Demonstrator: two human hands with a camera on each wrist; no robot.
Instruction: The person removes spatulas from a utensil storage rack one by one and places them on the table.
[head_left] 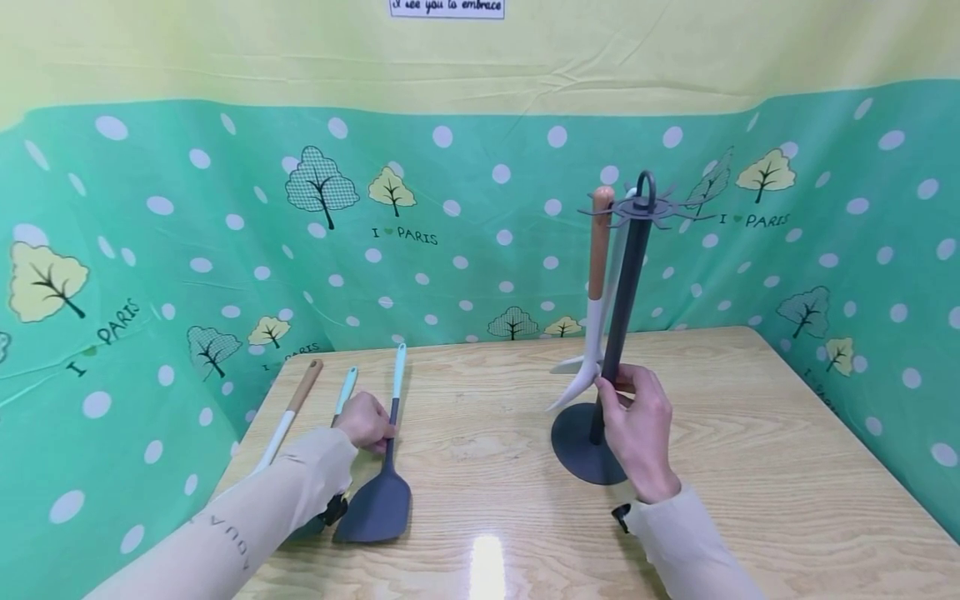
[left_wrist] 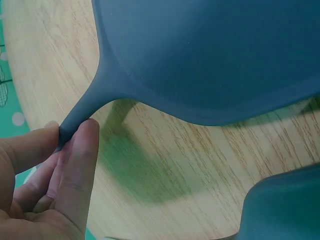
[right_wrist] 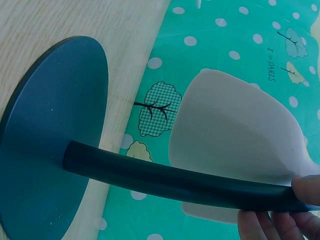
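My left hand pinches the neck of a dark grey spatula with a light blue handle. In the left wrist view, thumb and fingertips meet around the neck below the broad spatula blade, which casts a shadow on the wood. With my right hand I grip the pole of a dark utensil stand. The right wrist view has the thumb on one side of the pole and several fingers on the other. From the stand's hooks hangs a white utensil with a brown handle; a second pale one is partly hidden behind it.
On the left of the wooden table lie a brown-handled white utensil and a light blue-handled one, both partly covered by my left arm. The stand's round base rests on the right half. A patterned cloth surrounds the table.
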